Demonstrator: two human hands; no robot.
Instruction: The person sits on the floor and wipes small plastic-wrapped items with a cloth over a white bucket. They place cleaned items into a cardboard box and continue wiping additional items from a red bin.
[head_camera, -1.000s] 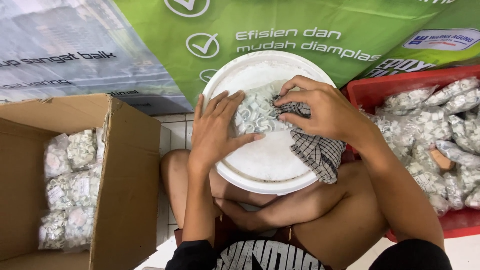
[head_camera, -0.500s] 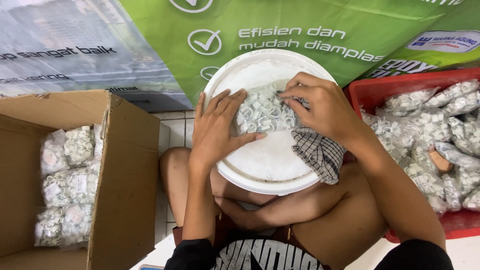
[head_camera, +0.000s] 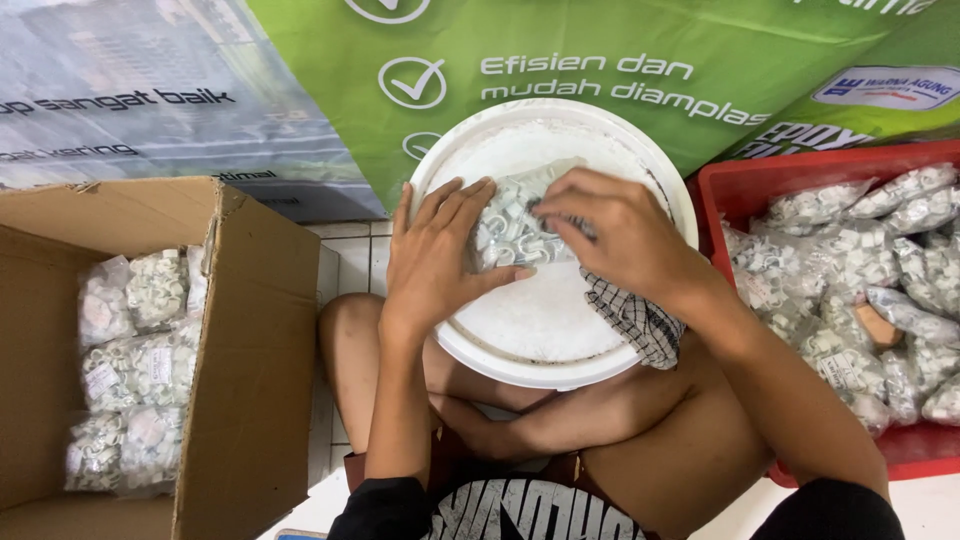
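— What is under your fingers?

— A clear plastic bag (head_camera: 515, 225), thin and crinkly, glossy, packed with small white plastic clips. Beneath it my white plastic bucket lid (head_camera: 560, 320) looks matt, dusty and scuffed.

— And the rest?

— A checked woven cloth (head_camera: 635, 320), soft. The cardboard box (head_camera: 255, 330) is matt brown paper; the red plastic crate (head_camera: 905, 445) is smooth with a slight sheen.

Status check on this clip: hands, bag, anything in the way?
Left hand flat on bag. Right hand pressing it onto white lid. Checked cloth under right wrist; nothing blocking.
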